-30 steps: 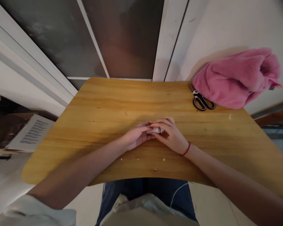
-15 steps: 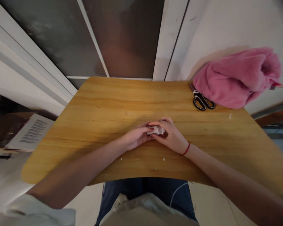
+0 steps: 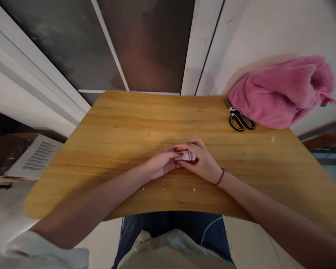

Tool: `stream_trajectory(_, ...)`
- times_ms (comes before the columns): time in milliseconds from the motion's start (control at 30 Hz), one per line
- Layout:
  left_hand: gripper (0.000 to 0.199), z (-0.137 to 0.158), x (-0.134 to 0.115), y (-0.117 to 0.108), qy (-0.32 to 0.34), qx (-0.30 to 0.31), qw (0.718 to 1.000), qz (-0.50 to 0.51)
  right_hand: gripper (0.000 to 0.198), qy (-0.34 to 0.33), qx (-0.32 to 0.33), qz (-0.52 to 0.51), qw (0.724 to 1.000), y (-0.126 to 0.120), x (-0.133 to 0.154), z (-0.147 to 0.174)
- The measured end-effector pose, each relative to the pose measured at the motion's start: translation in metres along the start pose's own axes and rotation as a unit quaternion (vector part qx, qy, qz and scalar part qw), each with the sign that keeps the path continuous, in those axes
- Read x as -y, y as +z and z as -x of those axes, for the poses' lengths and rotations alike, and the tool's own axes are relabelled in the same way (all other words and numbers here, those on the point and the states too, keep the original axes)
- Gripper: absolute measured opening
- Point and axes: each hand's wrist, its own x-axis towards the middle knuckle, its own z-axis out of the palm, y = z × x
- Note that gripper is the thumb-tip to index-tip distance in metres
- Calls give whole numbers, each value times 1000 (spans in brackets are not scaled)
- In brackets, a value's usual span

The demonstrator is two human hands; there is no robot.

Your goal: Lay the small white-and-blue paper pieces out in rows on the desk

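Note:
Between my two hands, over the middle of the wooden table (image 3: 123, 130), is a small stack of white paper pieces (image 3: 186, 155) with dark marks on it. My left hand (image 3: 165, 161) grips its left end, the thumb lying on top. Curved around the far side and the right end, my right hand (image 3: 203, 158) also closes on the stack, with a red cord at its wrist. The fingers hide part of the stack, and I cannot read its marks.
Black-handled scissors (image 3: 239, 120) lie at the back right, blades partly under a pink plush cloth (image 3: 282, 93). Small white scraps (image 3: 194, 189) dot the table near its front edge. A cardboard box (image 3: 33, 157) stands left of the table; a framed glass door (image 3: 145, 45) is behind it.
Almost nothing differs. Both hands keep their hold on the paper stack, with only a very slight shift of the fingers.

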Motion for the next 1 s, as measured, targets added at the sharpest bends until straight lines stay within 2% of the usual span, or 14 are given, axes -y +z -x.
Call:
stream_trajectory(267, 26, -1, 4, 2, -4, -13, 1000, -3, 38, 10, -4, -11, 1000, 0, 2, -2)
stream_trajectory(567, 21, -1, 1, 2, -12, -10, 1000, 5, 37, 4, 4, -11, 1000, -1, 0, -1)
stream_trajectory(733, 26, -1, -3, -2, 8, -1, 1000, 13, 35, 13, -15, -6, 1000, -4, 0, -2)
stream_trajectory(1000, 22, -1, -8, -4, 20, 5, 999, 27, 32, 0, -40, -5, 999, -10, -2, -1)
